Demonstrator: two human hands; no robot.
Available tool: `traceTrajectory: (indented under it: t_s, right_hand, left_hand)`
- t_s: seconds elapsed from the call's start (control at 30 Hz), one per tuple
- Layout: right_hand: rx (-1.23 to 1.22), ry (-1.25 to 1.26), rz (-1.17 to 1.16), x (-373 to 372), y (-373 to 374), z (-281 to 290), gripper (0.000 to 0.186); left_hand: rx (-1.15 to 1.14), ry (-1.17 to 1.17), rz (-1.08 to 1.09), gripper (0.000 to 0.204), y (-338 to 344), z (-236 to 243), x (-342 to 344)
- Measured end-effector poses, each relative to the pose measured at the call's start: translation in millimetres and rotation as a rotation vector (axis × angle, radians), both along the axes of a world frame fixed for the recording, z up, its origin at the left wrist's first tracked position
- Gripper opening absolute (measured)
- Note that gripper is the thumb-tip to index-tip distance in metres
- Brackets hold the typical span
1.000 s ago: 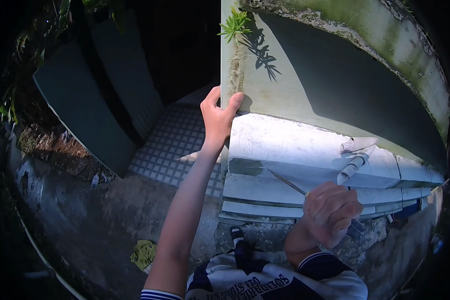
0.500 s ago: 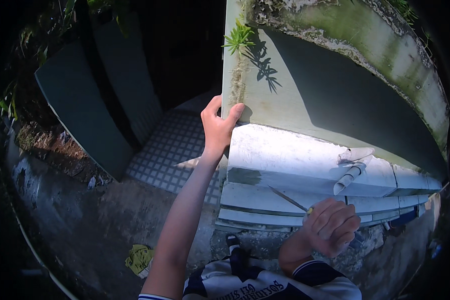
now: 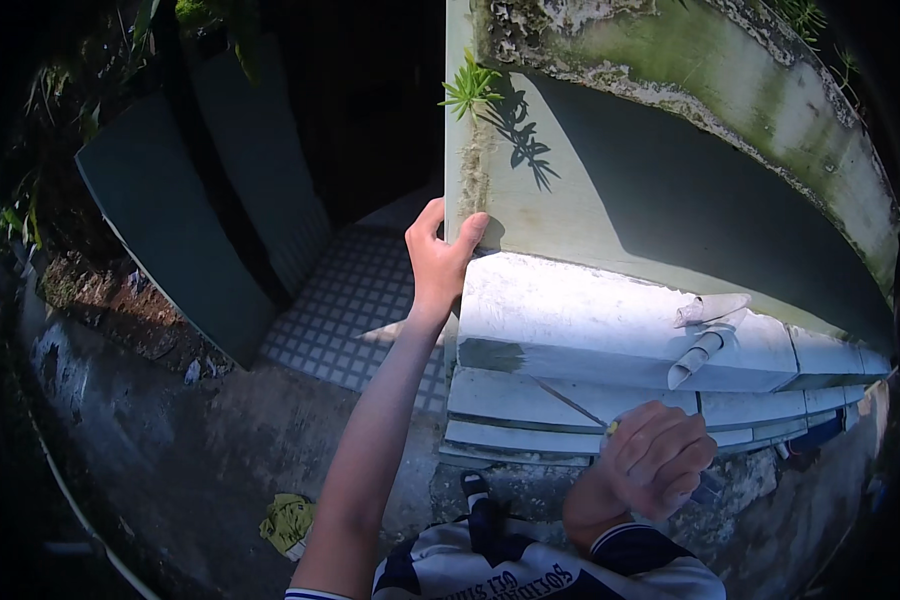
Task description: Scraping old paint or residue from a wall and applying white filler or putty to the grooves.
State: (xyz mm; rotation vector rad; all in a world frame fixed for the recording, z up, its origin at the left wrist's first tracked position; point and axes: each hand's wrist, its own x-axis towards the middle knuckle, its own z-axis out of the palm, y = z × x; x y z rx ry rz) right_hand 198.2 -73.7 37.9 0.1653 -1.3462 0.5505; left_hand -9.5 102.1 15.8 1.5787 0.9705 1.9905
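The right hand [image 3: 660, 458] is closed in a fist around the tool [image 3: 570, 402], with the thin blade coming out on its left side and pointing up and left in front of the lower steps of the ledge [image 3: 560, 300]; a yellow bit shows where blade meets fist, and most of the handle is hidden. Whether the tip touches the ledge cannot be told. The left hand [image 3: 440, 262] grips the upright edge of the wall [image 3: 580, 215], thumb on the near face, fingers curled round the side and partly out of sight. Above the thumb a plant [image 3: 470, 88] grows from the rough strip along that edge, casting a shadow on the wall. Two pipes [image 3: 696, 360] lie close together on the ledge, above the right hand. The writing in view is dark, ornate lettering [image 3: 530, 584] across the pale front of the shirt [image 3: 435, 553], upside down and bent by folds. The yellow-green cloth [image 3: 287, 522] on the ground bears dark marks too small to read.
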Motion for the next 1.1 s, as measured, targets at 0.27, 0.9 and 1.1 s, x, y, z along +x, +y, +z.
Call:
traceTrajectory:
  t_s: [0.27,0.9,1.1]
  right_hand:
    - [-0.036,-0.019,-0.031,-5.3,7.7,6.8,0.041]
    - [-0.033,0.006,0.009,-8.1,10.3,18.5,0.040]
    - [-0.117,0.040,0.047,-11.3,9.7,16.3,0.044]
  left_hand:
    - [0.006,-0.025,-0.014,0.041,4.7,-5.4,-3.5]
    - [0.007,-0.012,-0.003,0.040,2.6,-2.1,-1.8]
    - [-0.004,-0.029,-0.016,0.041,3.5,-2.8,-2.0]
